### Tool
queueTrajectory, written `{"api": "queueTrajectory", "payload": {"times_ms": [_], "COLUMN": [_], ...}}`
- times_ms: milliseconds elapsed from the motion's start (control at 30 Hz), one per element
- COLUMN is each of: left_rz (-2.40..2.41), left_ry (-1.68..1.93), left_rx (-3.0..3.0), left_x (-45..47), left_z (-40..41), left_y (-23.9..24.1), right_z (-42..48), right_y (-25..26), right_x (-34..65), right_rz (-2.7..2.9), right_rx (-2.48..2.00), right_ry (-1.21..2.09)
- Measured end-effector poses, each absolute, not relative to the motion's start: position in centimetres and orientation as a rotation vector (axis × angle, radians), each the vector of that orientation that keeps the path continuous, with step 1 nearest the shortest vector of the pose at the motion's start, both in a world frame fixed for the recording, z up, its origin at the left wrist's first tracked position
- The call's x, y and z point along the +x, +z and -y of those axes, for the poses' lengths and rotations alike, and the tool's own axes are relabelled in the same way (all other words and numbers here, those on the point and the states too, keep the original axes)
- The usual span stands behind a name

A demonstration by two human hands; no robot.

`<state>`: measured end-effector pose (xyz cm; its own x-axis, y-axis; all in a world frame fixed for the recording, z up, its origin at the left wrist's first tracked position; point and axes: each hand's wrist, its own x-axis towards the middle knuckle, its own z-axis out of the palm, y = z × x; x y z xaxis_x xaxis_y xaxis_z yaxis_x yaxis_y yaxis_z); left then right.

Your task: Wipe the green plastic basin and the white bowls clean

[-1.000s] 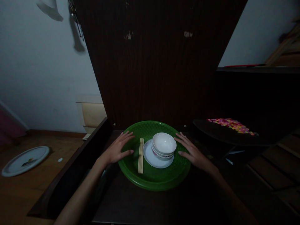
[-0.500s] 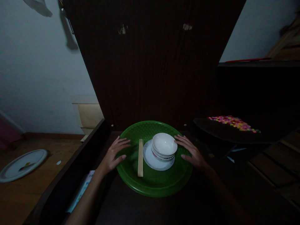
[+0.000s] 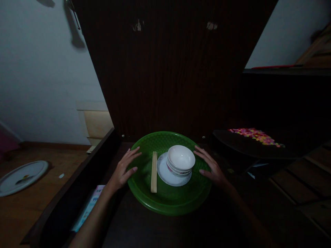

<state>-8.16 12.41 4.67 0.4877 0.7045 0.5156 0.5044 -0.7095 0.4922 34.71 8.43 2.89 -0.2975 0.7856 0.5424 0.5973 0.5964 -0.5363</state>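
Note:
A round green tray (image 3: 165,203) lies on a dark wooden surface in front of me. Inside it are a white plate (image 3: 162,173) with a stack of white bowls (image 3: 181,158) on top, and a pair of pale chopsticks (image 3: 154,171) lying to the left of the plate. My left hand (image 3: 124,168) rests flat on the tray's left rim, fingers spread. My right hand (image 3: 210,166) rests flat on the right rim, fingers spread. Neither hand grips anything.
A tall dark wooden panel (image 3: 168,75) rises right behind the tray. A dark round tray with colourful bits (image 3: 252,137) sits at the right. A white plate (image 3: 22,174) lies on the wooden floor at the left. Something printed (image 3: 89,206) lies below my left forearm.
My left hand has slid outward from inside the tray to its left rim. The right hand stays on the right rim. The view has shifted slightly.

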Motion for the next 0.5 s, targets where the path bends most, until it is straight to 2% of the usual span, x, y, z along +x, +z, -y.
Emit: {"api": "queueTrajectory", "payload": {"times_ms": [200, 500], "left_rz": [-0.987, -0.948], "left_ry": [1.095, 1.148], "left_rx": [2.423, 2.412], "left_x": [-8.3, -8.1], "left_z": [-12.5, -12.3], "left_y": [4.3, 4.4], "right_z": [-8.2, -8.6], "right_y": [4.3, 8.4], "right_x": [34.1, 31.4], "right_rz": [2.007, 2.162], "right_rx": [-1.073, -1.314], "right_ry": [0.298, 0.269]}}
